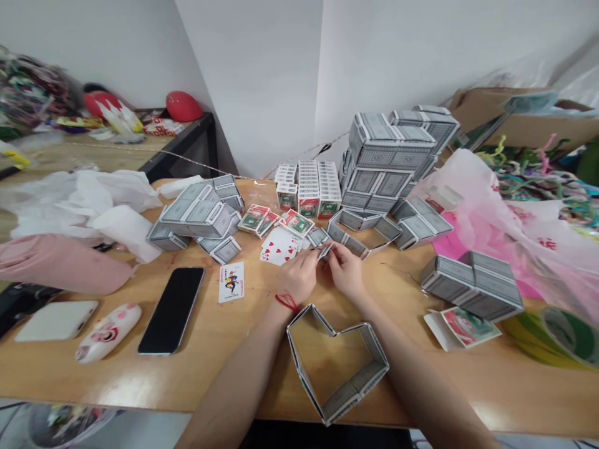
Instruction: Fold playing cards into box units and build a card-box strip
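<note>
My left hand [298, 274], with a red string at its wrist, and my right hand [345, 268] meet over the middle of the table. Their fingers pinch a small folded playing card [324, 251] between them. Just beyond lie fanned playing cards [279, 246], hearts showing, and a few folded card pieces [317, 236]. A heart-shaped frame of folded cards [337, 365] stands between my forearms. Another open card frame [365, 229] is beyond my right hand. To the left of my left hand, a joker card [231, 282] lies face up.
Card-block structures stand at left [201, 212], back right [390, 162] and right [472, 284]. Boxed decks [307, 187] are stacked at the back. A phone [171, 310] and a white mouse-shaped object [108, 332] lie left. An opened card box [462, 327] and tape rolls [555, 337] are right.
</note>
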The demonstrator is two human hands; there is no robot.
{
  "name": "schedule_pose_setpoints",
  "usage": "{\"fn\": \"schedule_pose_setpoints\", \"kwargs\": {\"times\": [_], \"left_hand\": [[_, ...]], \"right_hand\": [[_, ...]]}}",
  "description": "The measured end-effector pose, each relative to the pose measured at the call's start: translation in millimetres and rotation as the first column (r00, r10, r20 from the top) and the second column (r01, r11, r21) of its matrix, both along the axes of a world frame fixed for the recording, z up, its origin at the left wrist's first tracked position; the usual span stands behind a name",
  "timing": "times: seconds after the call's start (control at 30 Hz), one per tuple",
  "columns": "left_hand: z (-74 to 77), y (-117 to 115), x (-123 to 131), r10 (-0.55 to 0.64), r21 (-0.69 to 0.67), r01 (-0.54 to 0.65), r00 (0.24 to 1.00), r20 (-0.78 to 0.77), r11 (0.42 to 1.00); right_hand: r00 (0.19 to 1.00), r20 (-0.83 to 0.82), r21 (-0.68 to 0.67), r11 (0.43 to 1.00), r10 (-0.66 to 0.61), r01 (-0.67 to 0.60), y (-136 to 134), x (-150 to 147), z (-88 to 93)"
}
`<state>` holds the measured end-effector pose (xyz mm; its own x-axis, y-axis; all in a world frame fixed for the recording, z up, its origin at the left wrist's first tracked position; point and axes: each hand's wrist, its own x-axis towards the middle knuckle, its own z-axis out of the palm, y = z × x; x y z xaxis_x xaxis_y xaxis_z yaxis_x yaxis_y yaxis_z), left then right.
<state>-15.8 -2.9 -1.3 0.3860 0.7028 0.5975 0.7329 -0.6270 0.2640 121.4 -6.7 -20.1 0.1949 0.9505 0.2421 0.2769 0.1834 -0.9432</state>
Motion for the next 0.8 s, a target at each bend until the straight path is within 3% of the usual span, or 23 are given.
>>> {"fn": "schedule_pose_setpoints", "kwargs": {"times": [0.8], "left_hand": [[-0.1, 1.4, -1.8, -0.049, 0.030, 0.047, 0.998, 0.043, 0.998]], "right_hand": [[0.994, 0.075, 0.040, 0.997, -0.076, 0.073, -2.0, 0.4, 1.8]]}}
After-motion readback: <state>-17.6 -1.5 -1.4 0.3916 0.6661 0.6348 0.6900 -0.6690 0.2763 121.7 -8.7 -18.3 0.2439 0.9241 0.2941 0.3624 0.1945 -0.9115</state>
